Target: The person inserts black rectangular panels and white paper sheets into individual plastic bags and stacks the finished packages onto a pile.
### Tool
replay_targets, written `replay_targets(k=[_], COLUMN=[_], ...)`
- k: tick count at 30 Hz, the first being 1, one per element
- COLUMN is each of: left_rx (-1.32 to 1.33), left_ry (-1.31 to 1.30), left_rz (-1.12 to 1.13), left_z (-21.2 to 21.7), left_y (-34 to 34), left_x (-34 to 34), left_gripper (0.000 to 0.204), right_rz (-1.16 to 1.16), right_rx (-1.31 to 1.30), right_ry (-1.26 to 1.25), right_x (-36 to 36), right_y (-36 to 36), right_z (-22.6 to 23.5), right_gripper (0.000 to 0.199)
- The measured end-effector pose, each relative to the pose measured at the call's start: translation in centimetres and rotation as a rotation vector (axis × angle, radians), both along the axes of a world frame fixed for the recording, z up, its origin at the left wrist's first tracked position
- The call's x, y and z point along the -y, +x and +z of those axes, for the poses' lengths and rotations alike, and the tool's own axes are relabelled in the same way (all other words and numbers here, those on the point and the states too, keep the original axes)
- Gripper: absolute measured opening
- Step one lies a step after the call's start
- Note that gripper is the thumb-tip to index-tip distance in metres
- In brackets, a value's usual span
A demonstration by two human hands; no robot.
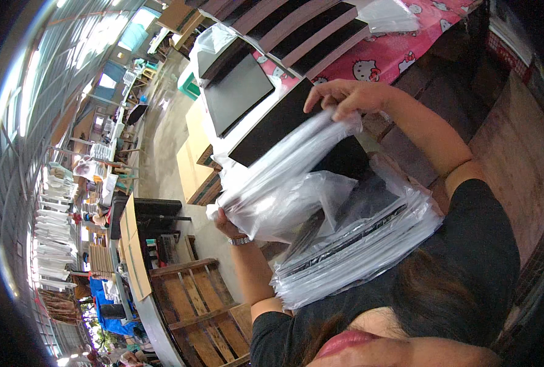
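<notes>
A clear plastic bag [284, 156] is stretched and bunched between my two hands. My left hand [226, 225], with a metal band at the wrist, is closed on its lower left end. At the upper right end, my right hand [351, 98] pinches the gathered plastic, fingers curled. Under the bag lies a flat black panel [272, 122], partly covered by the plastic. Against my torso rests a stack of flat plastic-wrapped pieces [357, 257], with loose film draping over its far side. What lies inside the draped film is hard to make out.
Another dark panel [238, 88] lies beyond the black one. Rows of black panels [302, 30] lie on a pink patterned cloth [400, 52]. Cardboard boxes [198, 165] stand to the left, near a wooden pallet [198, 300]. Farther off are workbenches and a green stool [188, 84].
</notes>
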State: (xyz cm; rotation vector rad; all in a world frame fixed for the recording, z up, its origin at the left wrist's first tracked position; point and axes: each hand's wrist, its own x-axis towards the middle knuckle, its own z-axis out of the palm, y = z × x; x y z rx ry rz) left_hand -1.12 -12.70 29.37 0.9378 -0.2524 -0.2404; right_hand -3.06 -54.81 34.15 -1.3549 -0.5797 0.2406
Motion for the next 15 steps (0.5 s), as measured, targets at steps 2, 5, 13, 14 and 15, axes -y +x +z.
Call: replay_targets(k=[2, 5, 13, 14, 15], left_rx=[0.11, 0.01, 0.637, 0.561, 0.616], left_ry=[-0.117, 0.517, 1.336, 1.244, 1.303], left_rz=[-0.133, 0.39, 0.716, 0.655, 0.633], left_z=[-0.1, 0.5, 0.3, 0.0, 1.6], left_y=[2.1, 5.2, -0.9, -2.0, -3.8], left_x=[0.0, 3.2, 7.0, 6.2, 6.3], left_gripper=[0.054, 0.029, 0.055, 0.057, 0.054], right_rz=[-0.249, -0.637, -1.033, -1.003, -0.909], right_rx=[0.093, 0.333, 0.784, 0.818, 0.739], right_ry=[-0.015, -0.357, -0.731, -0.652, -0.623], right_x=[0.1, -2.8, -4.1, -3.9, -3.1], right_y=[2.2, 3.4, -2.7, -3.5, -3.8], right_z=[-1.2, -1.2, -3.4, -2.9, -2.3], right_gripper=[0.054, 0.05, 0.041, 0.038, 0.027])
